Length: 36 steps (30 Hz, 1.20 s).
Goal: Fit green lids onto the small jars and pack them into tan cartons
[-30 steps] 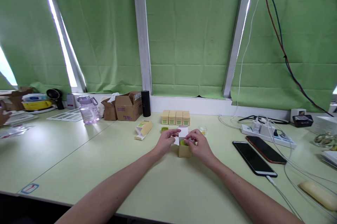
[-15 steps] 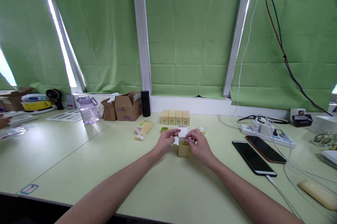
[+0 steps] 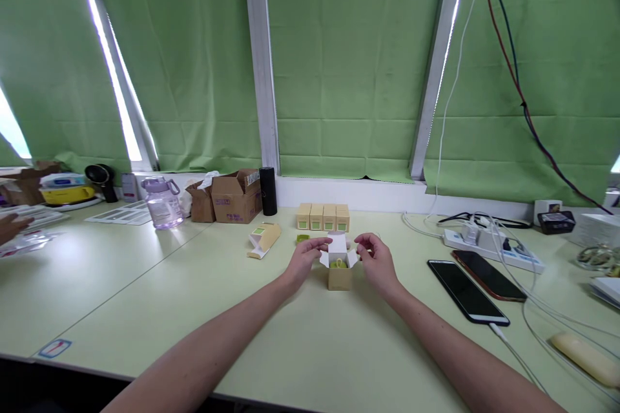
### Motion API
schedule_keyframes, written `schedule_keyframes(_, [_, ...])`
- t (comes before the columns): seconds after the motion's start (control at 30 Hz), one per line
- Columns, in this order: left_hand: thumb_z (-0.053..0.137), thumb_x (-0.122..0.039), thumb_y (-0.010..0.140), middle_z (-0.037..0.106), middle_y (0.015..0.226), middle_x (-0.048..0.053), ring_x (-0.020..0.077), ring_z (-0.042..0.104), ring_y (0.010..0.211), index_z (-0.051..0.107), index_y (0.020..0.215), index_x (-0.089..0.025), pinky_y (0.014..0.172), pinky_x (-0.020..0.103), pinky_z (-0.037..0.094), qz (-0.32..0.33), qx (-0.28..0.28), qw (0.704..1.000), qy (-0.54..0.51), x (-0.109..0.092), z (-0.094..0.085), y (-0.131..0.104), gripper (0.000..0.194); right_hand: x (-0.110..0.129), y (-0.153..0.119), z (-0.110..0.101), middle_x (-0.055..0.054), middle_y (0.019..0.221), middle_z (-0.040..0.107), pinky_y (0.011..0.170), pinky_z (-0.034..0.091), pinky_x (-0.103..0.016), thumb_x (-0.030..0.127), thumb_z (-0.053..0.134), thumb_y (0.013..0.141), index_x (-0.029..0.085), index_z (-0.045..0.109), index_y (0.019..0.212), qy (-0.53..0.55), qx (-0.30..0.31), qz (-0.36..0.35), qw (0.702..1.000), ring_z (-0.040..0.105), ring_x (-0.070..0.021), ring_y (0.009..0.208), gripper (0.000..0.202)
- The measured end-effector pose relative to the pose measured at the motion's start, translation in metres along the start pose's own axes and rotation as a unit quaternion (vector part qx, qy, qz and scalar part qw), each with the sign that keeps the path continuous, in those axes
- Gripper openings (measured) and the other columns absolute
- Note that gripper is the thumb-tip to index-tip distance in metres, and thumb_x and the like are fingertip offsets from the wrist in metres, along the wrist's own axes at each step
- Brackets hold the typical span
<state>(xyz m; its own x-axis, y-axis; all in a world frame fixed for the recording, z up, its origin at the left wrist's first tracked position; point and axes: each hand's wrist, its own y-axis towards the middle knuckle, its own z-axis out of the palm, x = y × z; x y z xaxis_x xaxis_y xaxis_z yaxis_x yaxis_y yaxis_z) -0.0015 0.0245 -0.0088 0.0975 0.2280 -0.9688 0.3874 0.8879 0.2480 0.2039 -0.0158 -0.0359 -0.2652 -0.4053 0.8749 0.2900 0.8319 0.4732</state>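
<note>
A small kraft box stands upright on the table with its white flaps open and a green item inside. My left hand is at the box's left side, fingers closed on its flap. Just right of the box is my right hand, fingers curled and apart, with nothing seen in it. Behind the box, a small green piece lies near my left fingertips. Several closed kraft boxes stand in a row farther back. An opened kraft box lies on its side to the left.
Two phones and a power strip with cables are on the right. Cardboard boxes, a black cylinder and a purple bottle stand at the back left. Another person's hand shows at the far left.
My right hand has drawn back from inside the box to its right, opening its fingers. My left hand has stayed beside the box. The other person's hand has moved farther into view.
</note>
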Motion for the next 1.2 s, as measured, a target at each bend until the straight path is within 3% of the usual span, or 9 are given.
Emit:
schedule_keyframes(0.23, [0.052, -0.017, 0.064, 0.072, 0.089, 0.006, 0.022, 0.063, 0.096, 0.08, 0.101, -0.015, 0.095, 0.034, 0.045, 0.001, -0.005, 1.0, 0.003, -0.001, 0.0, 0.001, 0.046, -0.005, 0.001, -0.001, -0.006, 0.094, 0.065, 0.073, 0.048, -0.036, 0.036, 0.059, 0.084, 0.024, 0.064, 0.095, -0.009, -0.001, 0.005, 1.0, 0.059, -0.0246, 0.088, 0.017])
schedule_keyframes(0.7, [0.072, -0.027, 0.072, 0.068, 0.086, 0.006, 0.0188, 0.062, 0.084, 0.073, 0.107, -0.015, 0.081, 0.03, 0.046, 0.023, 0.026, 0.999, -0.026, 0.009, 0.002, 0.002, 0.038, -0.006, 0.002, 0.002, -0.004, 0.094, 0.059, 0.064, 0.048, -0.034, 0.037, 0.065, 0.073, 0.025, 0.064, 0.099, 0.017, -0.013, 0.058, 0.998, 0.058, -0.0216, 0.079, 0.029])
schedule_keyframes(1.2, [0.077, -0.041, 0.079, 0.066, 0.094, 0.006, 0.0189, 0.062, 0.09, 0.066, 0.115, -0.016, 0.079, 0.03, 0.044, 0.047, 0.019, 0.995, 0.089, 0.01, 0.005, -0.001, 0.044, -0.002, -0.001, 0.003, -0.002, 0.093, 0.055, 0.057, 0.046, -0.031, 0.029, 0.062, 0.065, 0.025, 0.061, 0.102, 0.05, 0.005, 0.085, 0.995, 0.056, -0.0187, 0.073, 0.037])
